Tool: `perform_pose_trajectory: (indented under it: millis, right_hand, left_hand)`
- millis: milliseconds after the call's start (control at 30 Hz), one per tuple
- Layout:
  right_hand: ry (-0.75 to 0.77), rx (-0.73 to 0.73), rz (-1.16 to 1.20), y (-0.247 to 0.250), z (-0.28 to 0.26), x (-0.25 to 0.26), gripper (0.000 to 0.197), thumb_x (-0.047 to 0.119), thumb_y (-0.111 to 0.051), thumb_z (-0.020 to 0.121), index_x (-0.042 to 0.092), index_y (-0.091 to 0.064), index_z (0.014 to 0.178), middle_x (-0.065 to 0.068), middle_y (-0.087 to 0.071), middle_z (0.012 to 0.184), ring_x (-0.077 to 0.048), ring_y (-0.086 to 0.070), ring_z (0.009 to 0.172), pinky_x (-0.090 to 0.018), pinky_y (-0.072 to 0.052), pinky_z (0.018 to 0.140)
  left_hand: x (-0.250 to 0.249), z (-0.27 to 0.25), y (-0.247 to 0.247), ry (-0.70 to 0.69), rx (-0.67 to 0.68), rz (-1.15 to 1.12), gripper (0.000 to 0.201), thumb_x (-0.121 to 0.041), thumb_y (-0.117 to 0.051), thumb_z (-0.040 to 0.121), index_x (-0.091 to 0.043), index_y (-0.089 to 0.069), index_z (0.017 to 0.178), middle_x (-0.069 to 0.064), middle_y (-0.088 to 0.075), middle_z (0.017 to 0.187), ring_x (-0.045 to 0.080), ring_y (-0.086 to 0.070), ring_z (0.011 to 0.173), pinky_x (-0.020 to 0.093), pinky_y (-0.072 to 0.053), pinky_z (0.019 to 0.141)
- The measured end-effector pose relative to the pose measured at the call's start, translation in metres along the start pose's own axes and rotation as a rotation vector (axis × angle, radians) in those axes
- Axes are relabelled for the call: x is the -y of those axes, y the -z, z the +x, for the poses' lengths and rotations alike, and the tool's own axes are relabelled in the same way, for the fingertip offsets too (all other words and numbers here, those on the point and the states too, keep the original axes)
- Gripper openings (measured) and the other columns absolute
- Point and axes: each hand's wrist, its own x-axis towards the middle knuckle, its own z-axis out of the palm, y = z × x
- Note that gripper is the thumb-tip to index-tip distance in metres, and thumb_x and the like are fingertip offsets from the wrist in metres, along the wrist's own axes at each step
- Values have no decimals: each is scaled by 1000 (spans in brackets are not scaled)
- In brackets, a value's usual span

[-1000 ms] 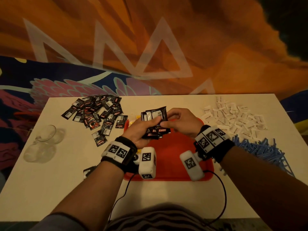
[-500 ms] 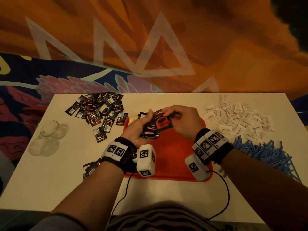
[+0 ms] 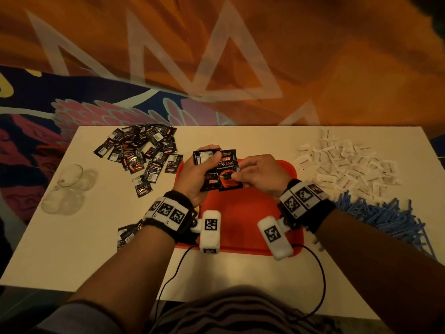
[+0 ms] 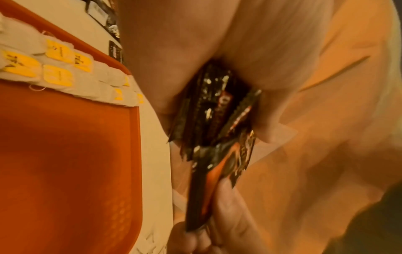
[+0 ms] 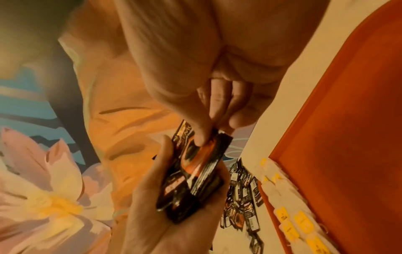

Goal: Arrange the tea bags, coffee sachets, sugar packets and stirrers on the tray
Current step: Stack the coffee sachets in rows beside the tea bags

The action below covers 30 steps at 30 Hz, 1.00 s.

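My left hand [image 3: 201,171] grips a stack of black coffee sachets [image 3: 218,173] above the far left part of the red tray [image 3: 243,220]. My right hand [image 3: 255,174] pinches the front sachet [image 5: 203,161] of that stack between thumb and fingers. The left wrist view shows the stack [image 4: 215,120] edge-on between my palm and fingers. A row of white tea bags [image 4: 56,68] with yellow tags lies along the tray's far edge. Loose coffee sachets [image 3: 142,153] are heaped at the far left of the table, white sugar packets [image 3: 344,162] at the far right, blue stirrers [image 3: 385,215] on the right.
Clear glass cups [image 3: 69,186] stand near the table's left edge. A few more black sachets [image 3: 128,233] lie beside my left wrist. Black cables [image 3: 320,273] run from the wrist cameras over the table's near edge. Most of the tray floor is bare red.
The stack has been turned in my left hand, and my right hand has shifted its pinch onto the front sachet, now face up with its label showing.
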Motion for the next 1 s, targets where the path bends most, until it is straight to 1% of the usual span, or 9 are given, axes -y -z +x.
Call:
perform_pose_trajectory:
  millis: [167,267,367,433,567,733,833,900,1000]
  right_hand:
    - [-25,19,-149,4,9,-9,16,13,-81,77,21,-68,79,5,-67,77,-9,-61,69,-28,-51,73]
    - [-63,10,-176,0,20,-21,14,19,-83,75,23,-69,79,4,-69,73,-9,-61,63,-27,-50,66]
    - [-114,-66,-183,-6,38,-37,9,23,-79,79,23,-70,78,0,-70,70,-11,-60,60,-29,-52,65]
    - [-160,-136,-168,-13,57,-48,7,22,-77,81,20,-71,84,-1,-71,74,-14,-63,66,-32,-55,71]
    - [-242,-232,-217,-35,100,-66,13,22,-76,82,19,-72,94,-3,-74,97,-17,-68,91,-36,-56,87]
    - [-353,-238,-319,-64,148,-73,24,21,-71,88,14,-71,110,3,-67,106,-15,-62,101,-23,-46,77]
    - [-410,-262,-344,-77,174,-77,26,24,-78,80,14,-72,103,2,-68,105,-14,-61,92,-21,-47,69]
    - [-435,-276,-371,-82,187,-80,28,26,-82,77,14,-71,100,1,-67,101,-15,-60,94,-24,-49,73]
    - [-436,-308,-425,-86,199,-87,19,23,-77,82,14,-71,98,-2,-69,110,-17,-63,102,-23,-50,80]
  left_hand:
    - [7,5,8,132,-57,-29,45,-8,-62,92,0,-53,136,17,-69,103,28,-73,84,37,-60,66]
    - [13,11,18,104,-118,-42,35,-14,-66,93,-5,-59,127,14,-71,103,29,-72,87,39,-60,67]
    - [15,18,40,122,-165,-137,19,-17,-69,88,-10,-63,105,9,-67,91,21,-66,72,35,-57,62]
    - [14,23,58,154,-189,-201,24,-20,-72,80,-8,-63,99,7,-65,87,19,-64,70,33,-58,63]
    - [14,35,94,207,-140,-236,36,-26,-68,85,-8,-53,112,8,-58,88,19,-61,73,31,-58,63]
    - [2,44,132,258,-97,-287,33,-27,-61,88,-7,-57,114,7,-60,89,17,-61,76,27,-56,65]
    - [-7,50,153,292,-74,-315,50,-26,-81,68,-2,-61,108,9,-63,89,19,-64,75,28,-58,66]
    - [-11,55,166,301,-47,-330,72,-24,-92,49,1,-61,109,11,-64,91,21,-64,79,30,-58,71]
    - [-12,62,181,306,-49,-353,79,-22,-90,42,3,-60,111,13,-65,91,22,-66,80,31,-59,71]
